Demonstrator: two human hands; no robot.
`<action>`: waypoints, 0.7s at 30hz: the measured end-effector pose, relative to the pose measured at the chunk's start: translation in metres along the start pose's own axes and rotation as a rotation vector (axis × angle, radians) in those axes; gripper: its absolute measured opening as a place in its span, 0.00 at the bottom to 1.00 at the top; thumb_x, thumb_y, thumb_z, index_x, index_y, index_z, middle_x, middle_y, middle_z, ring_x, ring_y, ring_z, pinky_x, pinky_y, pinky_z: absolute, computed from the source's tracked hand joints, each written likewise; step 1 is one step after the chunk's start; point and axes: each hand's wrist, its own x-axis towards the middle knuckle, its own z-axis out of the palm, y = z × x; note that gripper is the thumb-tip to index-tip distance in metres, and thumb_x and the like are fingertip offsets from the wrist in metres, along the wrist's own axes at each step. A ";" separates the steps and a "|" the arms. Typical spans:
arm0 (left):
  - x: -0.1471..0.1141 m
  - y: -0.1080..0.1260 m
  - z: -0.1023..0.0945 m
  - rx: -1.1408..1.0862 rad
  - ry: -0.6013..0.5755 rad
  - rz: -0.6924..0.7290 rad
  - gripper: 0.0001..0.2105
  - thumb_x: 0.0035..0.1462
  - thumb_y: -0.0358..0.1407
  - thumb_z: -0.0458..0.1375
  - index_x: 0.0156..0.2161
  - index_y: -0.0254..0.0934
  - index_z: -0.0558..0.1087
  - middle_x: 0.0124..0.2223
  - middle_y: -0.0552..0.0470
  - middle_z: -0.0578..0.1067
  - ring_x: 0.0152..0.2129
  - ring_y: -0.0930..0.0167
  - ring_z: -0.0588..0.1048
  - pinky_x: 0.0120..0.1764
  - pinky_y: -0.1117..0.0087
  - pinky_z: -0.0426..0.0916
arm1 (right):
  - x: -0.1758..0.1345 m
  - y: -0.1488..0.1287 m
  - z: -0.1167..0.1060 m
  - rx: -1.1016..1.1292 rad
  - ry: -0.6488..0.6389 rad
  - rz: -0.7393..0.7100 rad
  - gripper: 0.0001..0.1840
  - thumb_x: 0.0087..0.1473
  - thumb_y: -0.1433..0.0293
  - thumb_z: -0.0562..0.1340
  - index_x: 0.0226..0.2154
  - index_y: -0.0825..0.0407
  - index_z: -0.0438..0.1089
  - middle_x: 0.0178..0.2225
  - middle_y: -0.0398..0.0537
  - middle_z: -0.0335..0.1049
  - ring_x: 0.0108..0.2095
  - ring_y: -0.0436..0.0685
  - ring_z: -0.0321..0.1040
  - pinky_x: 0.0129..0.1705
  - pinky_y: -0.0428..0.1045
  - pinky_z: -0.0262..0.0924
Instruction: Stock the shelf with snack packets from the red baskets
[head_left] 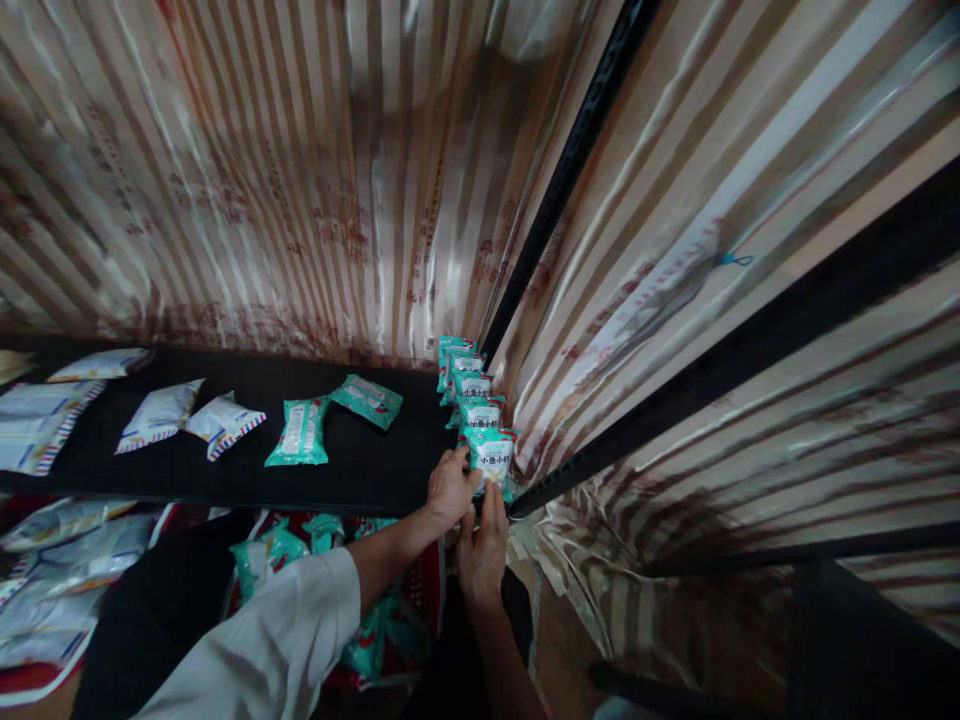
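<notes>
A small teal snack bag (493,460) with a white label stands upright at the front right end of the black shelf (367,470). My left hand (452,487) grips its left side with bent fingers. Against its lower front edge, the fingers of my right hand (484,545) press close together. Behind this bag, several matching teal bags (472,388) stand in a row running back along the shelf's right end. Two more teal bags lie flat to the left, one nearer (298,432) and one farther back (367,400).
White bags with striped edges (161,412) lie at the shelf's left. Below it, a red-rimmed container of teal bags (277,550) sits beside another with white bags (82,550). Black metal posts (559,190) and striped plastic sheeting (300,200) close off the back and right.
</notes>
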 end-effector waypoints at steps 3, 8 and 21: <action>0.001 0.000 0.000 0.013 -0.011 -0.007 0.20 0.53 0.35 0.54 0.52 0.38 0.65 0.39 0.52 0.71 0.34 0.74 0.71 0.40 0.76 0.65 | -0.001 -0.003 -0.001 -0.010 0.004 -0.021 0.31 0.59 0.58 0.43 0.59 0.59 0.51 0.59 0.63 0.51 0.60 0.64 0.46 0.54 0.61 0.49; 0.001 0.003 -0.004 -0.014 -0.006 -0.035 0.20 0.52 0.36 0.55 0.52 0.36 0.66 0.42 0.49 0.71 0.35 0.73 0.72 0.40 0.75 0.66 | -0.003 -0.005 -0.003 -0.048 0.024 -0.039 0.29 0.59 0.59 0.44 0.59 0.55 0.50 0.60 0.62 0.49 0.60 0.65 0.45 0.53 0.63 0.50; -0.010 -0.010 -0.010 -0.126 0.049 -0.015 0.18 0.54 0.34 0.53 0.50 0.35 0.67 0.44 0.47 0.71 0.30 0.74 0.72 0.42 0.72 0.67 | 0.002 -0.025 -0.010 -0.012 0.055 -0.115 0.27 0.59 0.62 0.46 0.58 0.56 0.52 0.62 0.62 0.44 0.61 0.64 0.43 0.55 0.64 0.49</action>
